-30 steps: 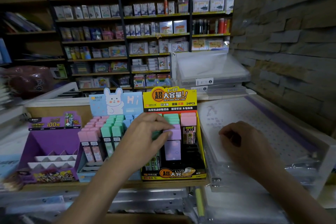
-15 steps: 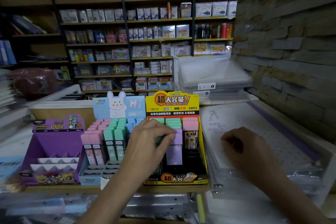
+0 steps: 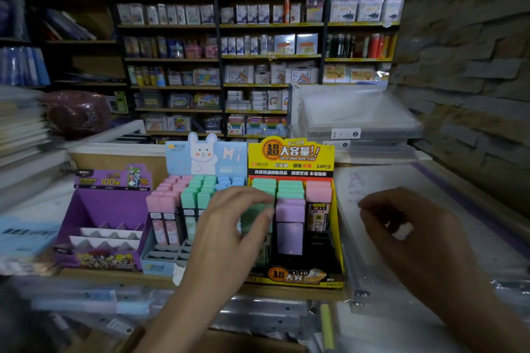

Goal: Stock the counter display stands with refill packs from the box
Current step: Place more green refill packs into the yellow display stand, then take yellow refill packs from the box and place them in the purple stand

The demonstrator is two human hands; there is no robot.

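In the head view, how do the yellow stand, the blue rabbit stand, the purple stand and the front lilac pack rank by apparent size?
1. Yellow stand and blue rabbit stand: alike; the left hand, gripping a green pack, hides part of the blue one.
2. Purple stand.
3. Lilac pack.

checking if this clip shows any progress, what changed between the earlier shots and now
Little. The left hand drew its fingertips back off the purple pack and now pinches only the green pack in the yellow stand. The right hand loosened from a fist into a loose curl over the clear tray, holding nothing visible. Everything else stayed put.
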